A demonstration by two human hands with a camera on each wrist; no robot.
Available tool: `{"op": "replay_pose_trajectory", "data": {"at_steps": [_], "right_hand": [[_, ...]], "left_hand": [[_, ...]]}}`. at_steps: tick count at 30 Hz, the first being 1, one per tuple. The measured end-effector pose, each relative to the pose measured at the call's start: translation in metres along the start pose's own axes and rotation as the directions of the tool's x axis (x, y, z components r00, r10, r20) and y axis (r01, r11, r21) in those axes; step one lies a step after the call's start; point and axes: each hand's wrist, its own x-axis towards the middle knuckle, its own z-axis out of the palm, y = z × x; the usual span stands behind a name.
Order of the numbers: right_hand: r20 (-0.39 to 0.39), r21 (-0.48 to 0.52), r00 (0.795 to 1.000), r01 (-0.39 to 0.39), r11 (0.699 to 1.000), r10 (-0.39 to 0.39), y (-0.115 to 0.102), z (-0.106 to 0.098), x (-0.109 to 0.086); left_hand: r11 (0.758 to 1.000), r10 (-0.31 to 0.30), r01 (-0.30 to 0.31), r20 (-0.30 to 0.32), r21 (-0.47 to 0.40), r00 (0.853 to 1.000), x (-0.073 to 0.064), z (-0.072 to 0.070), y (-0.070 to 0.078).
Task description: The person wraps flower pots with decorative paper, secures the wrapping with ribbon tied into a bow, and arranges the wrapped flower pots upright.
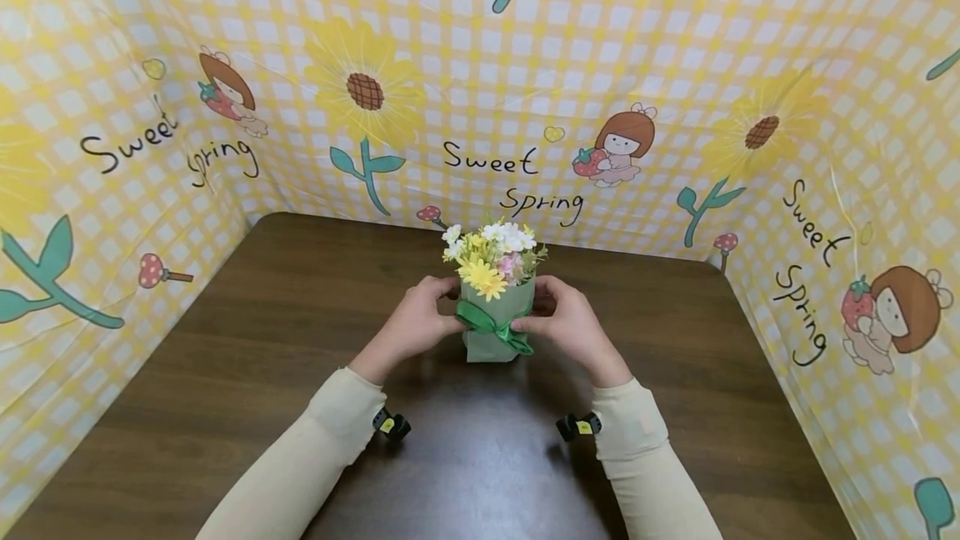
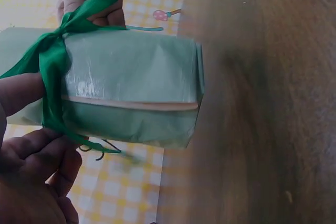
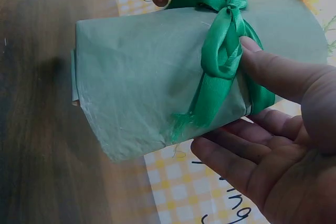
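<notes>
A small bouquet wrapped in pale green paper (image 1: 498,304) stands upright between both hands, with yellow, white and pink flowers (image 1: 483,275) at its top. A green ribbon (image 3: 216,56) is tied in a bow round its middle. My left hand (image 1: 414,317) grips the left side, thumb near the bow and fingers bent behind the paper. On the opposite side my right hand (image 1: 564,319) holds it, its thumb pressed at the ribbon and its fingers along the back. In the left wrist view the folded base of the wrapper (image 2: 131,72) is close over the table.
The dark brown wooden table (image 1: 247,415) lies below. A yellow checked cloth (image 1: 465,65) printed with flowers and figures rises behind it and along both sides. Each sleeved forearm carries a small black wrist device (image 1: 392,423).
</notes>
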Motion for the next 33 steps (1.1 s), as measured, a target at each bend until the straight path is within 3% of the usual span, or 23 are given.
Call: {"op": "replay_pose_trajectory", "data": {"at_steps": [12, 28, 33], "right_hand": [[0.002, 0.018, 0.999, -0.033, 0.999, 0.033, 0.009, 0.005, 0.004], [0.043, -0.025, 0.998, -0.043, 0.999, 0.044, 0.017, 0.002, 0.008], [0.06, -0.064, 0.996, -0.066, 0.996, 0.07, 0.017, 0.003, 0.007]], "left_hand": [[0.999, -0.013, 0.014, -0.031, 0.028, 0.999, 0.002, 0.012, -0.005], [0.999, -0.001, 0.001, -0.011, 0.035, 1.0, 0.002, 0.012, -0.005], [1.0, -0.004, 0.003, 0.02, 0.023, 1.0, 0.002, 0.014, -0.006]]}}
